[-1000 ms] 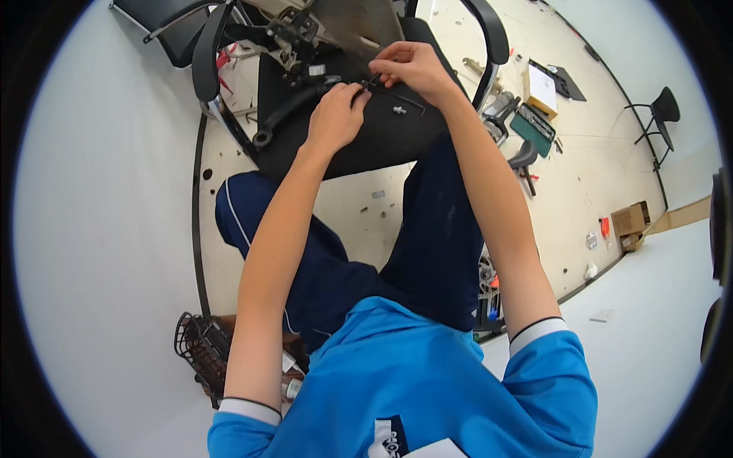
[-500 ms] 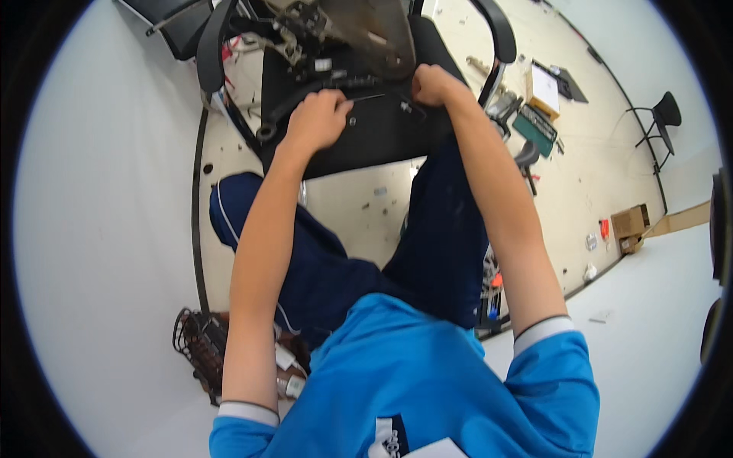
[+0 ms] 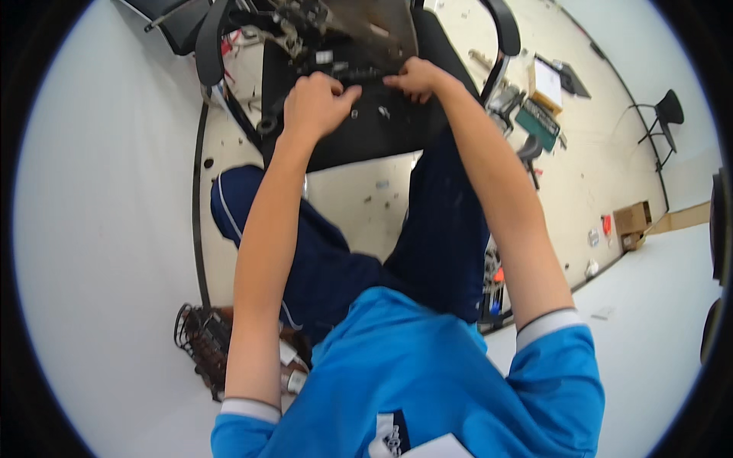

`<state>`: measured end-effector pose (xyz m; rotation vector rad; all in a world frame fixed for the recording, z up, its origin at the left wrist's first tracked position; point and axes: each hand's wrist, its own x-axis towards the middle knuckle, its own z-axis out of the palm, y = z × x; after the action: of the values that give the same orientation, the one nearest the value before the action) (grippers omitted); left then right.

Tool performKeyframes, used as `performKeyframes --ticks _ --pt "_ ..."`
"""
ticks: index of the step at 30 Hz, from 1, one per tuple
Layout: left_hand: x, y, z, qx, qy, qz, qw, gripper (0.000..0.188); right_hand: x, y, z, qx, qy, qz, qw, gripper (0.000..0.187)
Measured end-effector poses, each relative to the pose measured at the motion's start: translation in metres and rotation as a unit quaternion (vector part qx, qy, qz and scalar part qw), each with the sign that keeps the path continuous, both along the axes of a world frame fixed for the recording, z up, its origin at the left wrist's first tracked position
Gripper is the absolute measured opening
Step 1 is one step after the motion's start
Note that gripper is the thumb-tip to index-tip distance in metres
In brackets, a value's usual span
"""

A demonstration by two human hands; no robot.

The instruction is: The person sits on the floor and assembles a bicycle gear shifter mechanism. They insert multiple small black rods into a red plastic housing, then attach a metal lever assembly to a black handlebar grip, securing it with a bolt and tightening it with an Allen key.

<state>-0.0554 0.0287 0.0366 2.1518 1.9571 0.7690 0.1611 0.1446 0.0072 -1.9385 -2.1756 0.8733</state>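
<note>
On the black chair seat [image 3: 359,141], my left hand [image 3: 314,105] has its fingers curled over the left end of a dark, long part [image 3: 359,74]. Its thumb points right, a little apart from the fingers. My right hand [image 3: 416,79] is at that part's right end, its index finger and thumb reaching left and the other fingers bent under. What lies within either hand is hidden. Below and between them sit a small metal ring [image 3: 354,114] and a small shiny piece [image 3: 384,111]. Behind stands a brownish, dirty panel [image 3: 374,34] beside a metal mechanism [image 3: 305,23].
Armrests [image 3: 210,57] flank the seat. A dark ring-shaped part [image 3: 266,124] rests at its left edge. On the right floor are a green case [image 3: 538,124], a white-topped box [image 3: 545,88] and scattered parts. A cardboard box [image 3: 631,219] and a black chair [image 3: 663,114] stand farther right.
A thin dark rod that stuck out of my left hand no longer shows. My right hand moved left toward the long part, and my left hand shifted slightly away from me.
</note>
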Motion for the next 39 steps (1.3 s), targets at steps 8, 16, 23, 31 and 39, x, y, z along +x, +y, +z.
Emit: performKeyframes --ticks 8,16,23,31,39 --pt "0.005 0.011 -0.021 0.092 0.006 0.01 0.996 0.036 -0.006 0.008 0.003 0.028 0.013 0.089 0.996 0.019" --pt "0.014 0.007 -0.002 0.096 -0.058 -0.01 0.994 0.032 0.017 0.007 0.01 0.112 0.332 0.077 0.933 0.018" --pt "0.007 0.002 -0.016 0.092 -0.076 -0.034 0.992 0.025 0.007 -0.021 0.019 0.212 0.286 0.05 0.933 0.018" --pt "0.005 0.012 -0.026 0.055 -0.126 -0.061 0.989 0.025 -0.001 -0.027 0.028 0.211 0.251 0.069 0.942 0.019" --pt "0.006 0.014 -0.01 0.127 -0.13 -0.078 0.98 0.023 -0.003 -0.015 0.033 0.179 0.397 0.081 0.896 0.02"
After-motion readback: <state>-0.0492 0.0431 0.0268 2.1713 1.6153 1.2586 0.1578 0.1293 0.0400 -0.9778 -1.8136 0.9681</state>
